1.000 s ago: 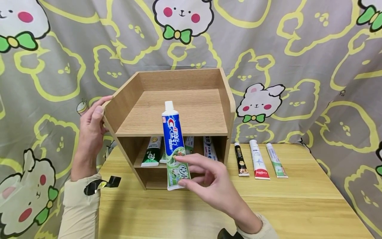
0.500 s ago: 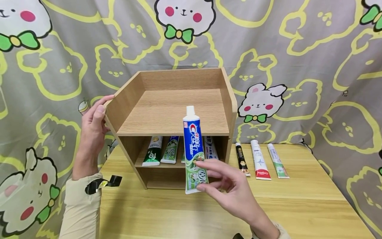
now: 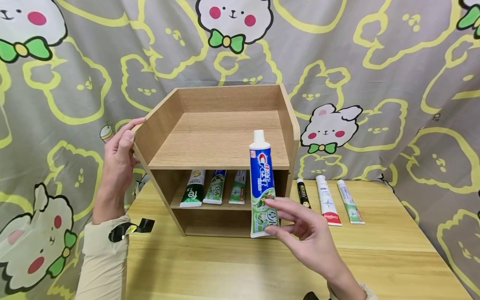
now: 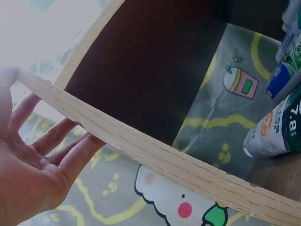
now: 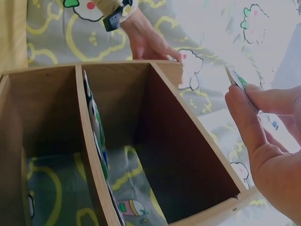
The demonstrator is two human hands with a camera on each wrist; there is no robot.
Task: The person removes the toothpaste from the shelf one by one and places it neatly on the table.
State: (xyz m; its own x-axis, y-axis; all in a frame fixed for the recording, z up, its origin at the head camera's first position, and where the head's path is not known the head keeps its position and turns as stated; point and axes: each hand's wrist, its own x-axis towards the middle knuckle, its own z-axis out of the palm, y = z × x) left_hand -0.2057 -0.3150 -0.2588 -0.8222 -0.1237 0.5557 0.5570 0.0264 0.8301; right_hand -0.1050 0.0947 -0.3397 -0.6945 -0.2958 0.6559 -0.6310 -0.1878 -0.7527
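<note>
My right hand point(image 3: 307, 235) pinches the lower end of a blue and green Crest toothpaste tube point(image 3: 262, 175) between thumb and fingers. The tube is upright, white cap at the top, in front of the right part of a wooden shelf point(image 3: 221, 141). Seen edge-on in the right wrist view, the tube point(image 5: 241, 84) is thin between the fingertips. At the shelf's left side panel, my left hand point(image 3: 119, 156) grips the upper front edge, thumb in front. On the middle board lie a dark green tube point(image 3: 193, 189), a Crest-like tube point(image 3: 215, 187) and a green-white tube point(image 3: 238, 187).
Right of the shelf, a black tube point(image 3: 303, 193), a white and red Colgate tube point(image 3: 327, 200) and a green-white tube point(image 3: 350, 202) lie on the wooden table point(image 3: 375, 266). A cartoon-patterned curtain point(image 3: 330, 37) hangs close behind.
My right hand has carried the Crest tube to the right across the shelf's front, uncovering the middle tubes and covering the shelf's right part. My left hand keeps its grip on the side panel.
</note>
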